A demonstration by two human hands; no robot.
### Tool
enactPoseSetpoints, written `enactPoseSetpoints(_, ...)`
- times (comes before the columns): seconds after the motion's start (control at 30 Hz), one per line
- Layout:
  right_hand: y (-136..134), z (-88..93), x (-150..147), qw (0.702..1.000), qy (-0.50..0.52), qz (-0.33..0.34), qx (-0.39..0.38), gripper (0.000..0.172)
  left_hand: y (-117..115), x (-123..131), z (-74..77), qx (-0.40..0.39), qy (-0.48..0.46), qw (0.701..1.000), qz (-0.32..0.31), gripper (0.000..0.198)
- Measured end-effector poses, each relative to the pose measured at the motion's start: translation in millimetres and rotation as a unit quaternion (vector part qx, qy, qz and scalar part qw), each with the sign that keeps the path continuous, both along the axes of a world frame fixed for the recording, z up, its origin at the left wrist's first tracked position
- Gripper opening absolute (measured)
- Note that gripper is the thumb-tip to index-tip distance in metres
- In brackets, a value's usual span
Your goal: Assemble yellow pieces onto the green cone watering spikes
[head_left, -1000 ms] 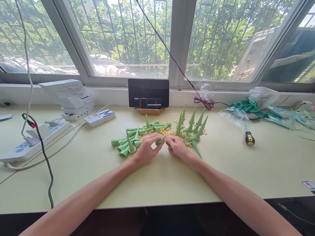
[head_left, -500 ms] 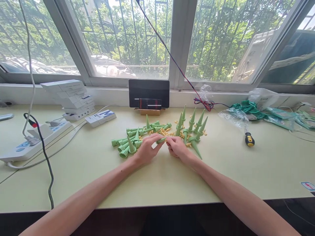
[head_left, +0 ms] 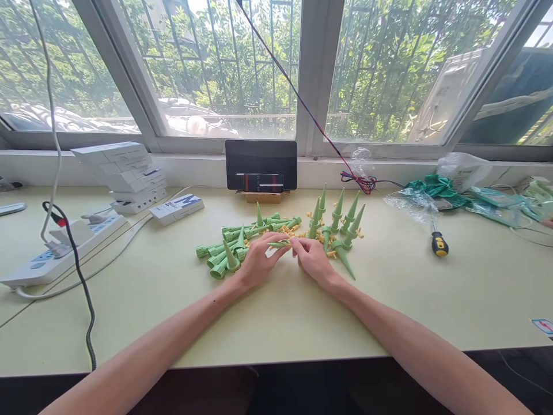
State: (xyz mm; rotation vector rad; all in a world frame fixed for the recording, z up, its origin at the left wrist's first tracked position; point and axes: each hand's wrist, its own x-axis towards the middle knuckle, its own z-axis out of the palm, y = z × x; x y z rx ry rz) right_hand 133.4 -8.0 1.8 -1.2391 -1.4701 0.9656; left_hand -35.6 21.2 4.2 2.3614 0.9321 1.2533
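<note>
My left hand (head_left: 259, 259) is closed round a green plastic watering spike (head_left: 279, 244), fingers over it and thumb beneath. Against the spike's right end, my right hand (head_left: 314, 259) pinches a small yellow valve piece, mostly hidden by the fingertips. Left of my hands lies a pile of loose green spikes (head_left: 220, 256), some standing on end. Behind my fingers are scattered yellow valve pieces (head_left: 296, 229). To the right, several green spikes with yellow valves fitted (head_left: 337, 213) stand point up, and one (head_left: 345, 262) lies tilted toward me.
A dark tablet (head_left: 261, 158) and a phone (head_left: 263, 183) lean at the back. White boxes (head_left: 133, 173) and a power strip (head_left: 69, 248) sit left. At right are a screwdriver (head_left: 439, 245) and plastic bags (head_left: 432, 193); part of another person's hand (head_left: 548, 222) shows at the edge.
The green spike has turned slightly between my hands, and my right hand has shifted a little. Part of another person's hand has appeared at the right edge.
</note>
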Motion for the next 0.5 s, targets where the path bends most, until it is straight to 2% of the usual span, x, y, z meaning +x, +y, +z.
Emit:
enactPoseSetpoints(0.13, -1.4, 0.6, 0.1, 1.0, -0.005, -0.006, -0.002, 0.046, -0.1, -0.3, 1.3, -0.016, 0.007, 1.0, 0.014, 0.02)
enactPoseSetpoints(0.3, -1.4, 0.1, 0.2, 1.0, -0.006, -0.017, 0.001, 0.046, 1.9, -1.8, 0.4, -0.026, 0.018, 0.999, -0.033, 0.02)
enactPoseSetpoints(0.5, -2.8, 1.8, -0.4, 1.0, 0.014, -0.013, 0.01, 0.046, 0.1, -1.2, 0.7, -0.063, -0.019, 0.997, -0.047, 0.021)
